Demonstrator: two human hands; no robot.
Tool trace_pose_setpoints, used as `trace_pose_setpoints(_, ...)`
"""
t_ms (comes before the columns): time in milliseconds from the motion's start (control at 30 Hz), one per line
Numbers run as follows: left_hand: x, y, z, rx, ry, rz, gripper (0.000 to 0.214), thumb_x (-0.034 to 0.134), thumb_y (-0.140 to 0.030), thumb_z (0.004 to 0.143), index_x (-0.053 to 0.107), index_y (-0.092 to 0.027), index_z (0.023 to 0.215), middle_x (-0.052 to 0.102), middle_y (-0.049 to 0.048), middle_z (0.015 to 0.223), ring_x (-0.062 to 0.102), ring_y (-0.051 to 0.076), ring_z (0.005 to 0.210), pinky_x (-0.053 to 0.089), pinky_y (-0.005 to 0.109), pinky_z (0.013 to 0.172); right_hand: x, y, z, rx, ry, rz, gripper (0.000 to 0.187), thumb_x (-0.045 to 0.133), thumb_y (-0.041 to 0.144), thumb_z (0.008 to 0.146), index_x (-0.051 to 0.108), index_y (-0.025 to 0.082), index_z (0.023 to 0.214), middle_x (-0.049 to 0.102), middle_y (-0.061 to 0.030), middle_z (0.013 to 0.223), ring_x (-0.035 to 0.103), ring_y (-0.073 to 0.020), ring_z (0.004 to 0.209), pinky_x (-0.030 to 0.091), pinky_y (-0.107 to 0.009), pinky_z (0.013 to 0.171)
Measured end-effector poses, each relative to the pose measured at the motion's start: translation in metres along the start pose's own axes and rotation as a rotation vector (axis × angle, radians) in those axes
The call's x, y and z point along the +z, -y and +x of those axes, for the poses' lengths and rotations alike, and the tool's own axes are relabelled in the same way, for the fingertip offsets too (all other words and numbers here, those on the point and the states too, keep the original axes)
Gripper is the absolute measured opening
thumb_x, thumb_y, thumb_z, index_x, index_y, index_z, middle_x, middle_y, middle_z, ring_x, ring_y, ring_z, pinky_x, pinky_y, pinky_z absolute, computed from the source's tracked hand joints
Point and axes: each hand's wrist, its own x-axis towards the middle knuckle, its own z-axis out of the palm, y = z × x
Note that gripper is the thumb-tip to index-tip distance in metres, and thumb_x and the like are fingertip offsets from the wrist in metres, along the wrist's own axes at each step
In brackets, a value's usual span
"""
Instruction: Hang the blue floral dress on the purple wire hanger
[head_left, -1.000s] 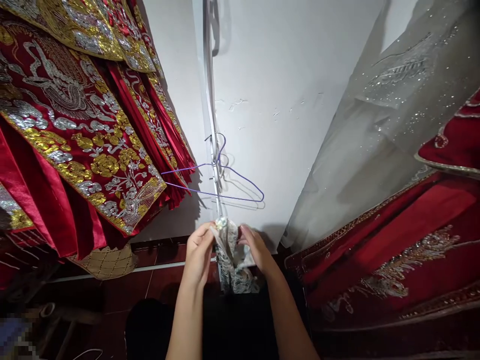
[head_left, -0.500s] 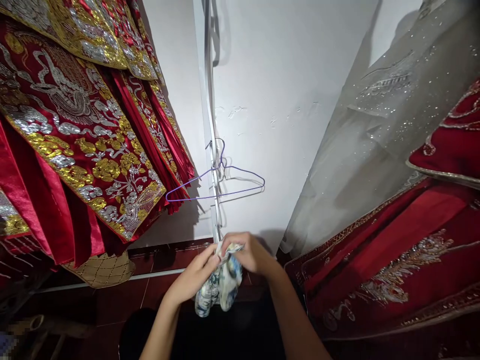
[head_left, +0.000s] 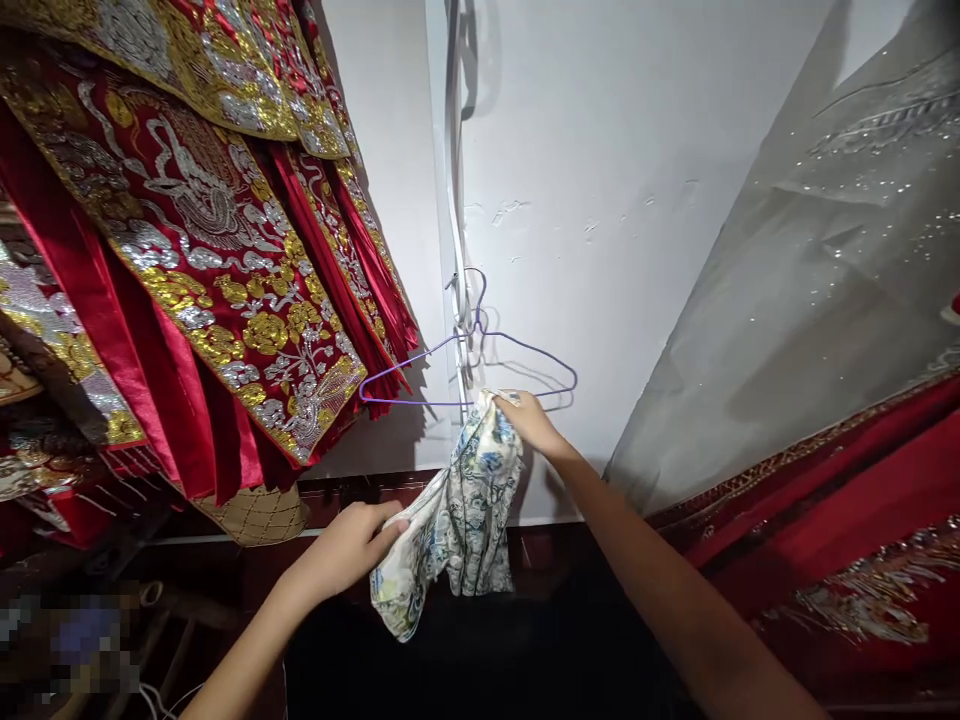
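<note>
A white cloth garment with a blue and green floral print [head_left: 480,490] hangs bunched between my two hands. My right hand [head_left: 525,418] grips its upper end, raised just under the lower bar of a purple wire hanger [head_left: 540,353]. Lower and to the left, my left hand [head_left: 360,545] is closed on another edge of the cloth, with some fingers hidden. The hanger hangs from a white metal stand [head_left: 455,200] against the wall and carries nothing. Which part of the garment each hand holds, I cannot tell.
Red garments with gold and silver embroidery [head_left: 247,290] hang at the left. On the right hang a sparkling pale gown [head_left: 750,330] and a red beaded garment [head_left: 810,560]. Behind the stand is a white wall [head_left: 600,150]; a bamboo-like frame [head_left: 176,640] stands at lower left.
My right hand has risen with the cloth toward the hanger, while my left has moved left and slightly down. The bundled cloth has spread out between them. The view has shifted.
</note>
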Motion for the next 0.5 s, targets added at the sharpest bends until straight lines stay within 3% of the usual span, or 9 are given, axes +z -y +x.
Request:
trace_pose_setpoints(100,-0.008,0.012,0.014,-0.073,0.081,0.171,0.024,0.052,-0.035,0.091,0.071,-0.022,0.085,0.073,0.0066,0.086,0.066,0.024,0.079,0.043,0.029,0.072,-0.036,-0.002,-0.015,0.014,-0.017,-0.098,0.029,0.061,0.040,0.075,0.049,0.019,0.058,0.049,0.0019,0.058,0.042,-0.0137,0.059,0.031,-0.025,0.056)
trace_pose_setpoints(233,-0.036,0.000,0.045,-0.054,-0.097,0.341,0.027,0.046,-0.026,0.091,0.068,-0.022,0.107,0.071,0.0106,0.113,0.065,0.027,0.104,0.044,0.034,0.089,-0.071,0.010,-0.029,-0.031,-0.076,-0.292,0.034,0.058,0.038,0.077,0.038,0.021,0.056,0.036,0.0036,0.055,0.036,-0.0120,0.058,0.025,-0.025,0.054)
trace_pose_setpoints(367,-0.068,-0.035,0.077,0.101,-0.265,0.357,0.023,0.041,-0.031,0.092,0.061,-0.020,0.087,0.070,0.0085,0.098,0.064,0.025,0.092,0.045,0.033,0.083,-0.074,0.024,-0.043,-0.058,-0.030,-0.234,0.031,0.056,0.038,0.079,0.040,0.020,0.059,0.037,0.0026,0.060,0.037,-0.0124,0.060,0.026,-0.025,0.054)
trace_pose_setpoints(500,-0.075,-0.038,0.105,0.017,-0.369,0.380,0.028,0.042,-0.038,0.091,0.056,-0.020,0.076,0.068,0.0075,0.080,0.062,0.025,0.077,0.044,0.033,0.072,-0.062,0.031,-0.058,-0.106,-0.039,-0.223,0.031,0.054,0.035,0.081,0.037,0.020,0.061,0.034,0.0034,0.060,0.035,-0.0116,0.060,0.025,-0.024,0.053)
